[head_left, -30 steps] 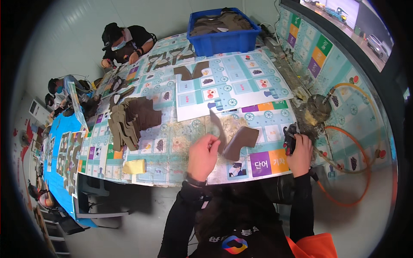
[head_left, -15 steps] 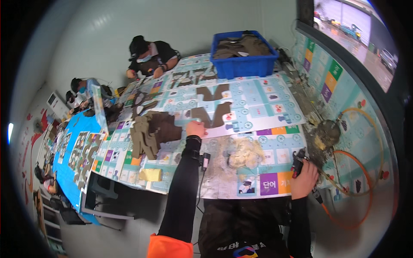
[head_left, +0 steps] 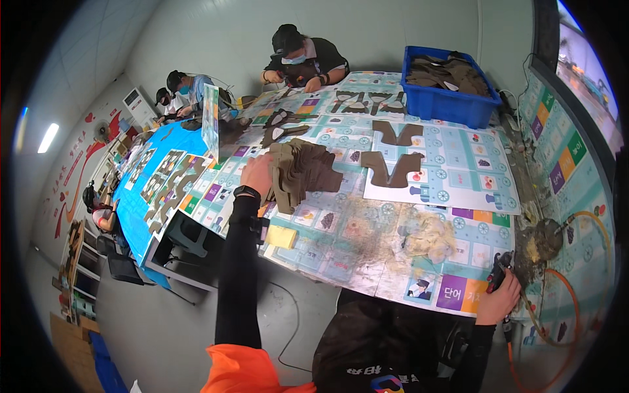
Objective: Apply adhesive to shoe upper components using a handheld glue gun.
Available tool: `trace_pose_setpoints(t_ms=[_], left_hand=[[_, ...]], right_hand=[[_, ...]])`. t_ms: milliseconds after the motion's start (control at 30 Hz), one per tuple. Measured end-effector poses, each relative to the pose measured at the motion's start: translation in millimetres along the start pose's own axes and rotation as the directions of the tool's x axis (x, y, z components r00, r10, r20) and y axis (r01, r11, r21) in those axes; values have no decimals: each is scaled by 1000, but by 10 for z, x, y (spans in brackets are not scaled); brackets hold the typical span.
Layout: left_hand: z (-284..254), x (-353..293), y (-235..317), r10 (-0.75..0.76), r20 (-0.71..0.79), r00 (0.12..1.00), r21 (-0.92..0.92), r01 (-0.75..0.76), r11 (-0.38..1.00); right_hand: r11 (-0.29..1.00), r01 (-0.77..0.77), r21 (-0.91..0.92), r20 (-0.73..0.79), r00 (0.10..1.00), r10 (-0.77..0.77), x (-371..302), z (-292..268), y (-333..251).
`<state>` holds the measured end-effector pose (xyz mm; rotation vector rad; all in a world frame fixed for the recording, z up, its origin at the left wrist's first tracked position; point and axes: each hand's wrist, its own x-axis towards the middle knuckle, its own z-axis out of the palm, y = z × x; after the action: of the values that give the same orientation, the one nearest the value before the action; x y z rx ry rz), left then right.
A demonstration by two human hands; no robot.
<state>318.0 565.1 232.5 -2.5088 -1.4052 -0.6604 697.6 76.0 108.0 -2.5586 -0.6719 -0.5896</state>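
Observation:
My left hand (head_left: 257,173) reaches to the left end of a stack of dark brown cut pieces (head_left: 304,171). Its fingers look stretched out and touch the stack's edge, with the fingertips partly hidden there. At the table's right front edge, my right hand (head_left: 500,299) is closed round a black spray gun (head_left: 500,267) with a red part. An orange hose (head_left: 569,288) runs near it. Two V-shaped brown pieces, a far one (head_left: 398,133) and a nearer one (head_left: 392,171), lie on a white printed board (head_left: 452,196) between my hands.
A yellow block (head_left: 280,237) lies in front of the stack. Crusted yellowish residue (head_left: 429,239) covers part of the table. At the back right stands a blue crate (head_left: 445,105) full of brown pieces. Across the table a masked co-worker (head_left: 304,59) bends over more pieces.
My left hand has left the nearer V-shaped piece and moved left to the stack. My right hand still holds the spray gun. The view has turned left.

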Motion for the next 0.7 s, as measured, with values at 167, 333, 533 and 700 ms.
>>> trace_pose_setpoints(t_ms=[167,333,533,700], left_hand=[[121,-79,-47,202,252,947,68,-225,972],[-5,-51,-326,282,372,885,127,-349,928],[-1422,-380,969,426,234,874,-25,-433,901],[-1380,-643,1965,330,211,920,-785,-41,618]], right_hand=[[999,6,-48,0,1000,-6,-33,-46,74],[999,43,-2,-49,998,-43,-42,-6,49],[999,6,-45,23,1000,-5,25,-99,-56],[998,-25,-54,33,999,27,14,-24,31]])
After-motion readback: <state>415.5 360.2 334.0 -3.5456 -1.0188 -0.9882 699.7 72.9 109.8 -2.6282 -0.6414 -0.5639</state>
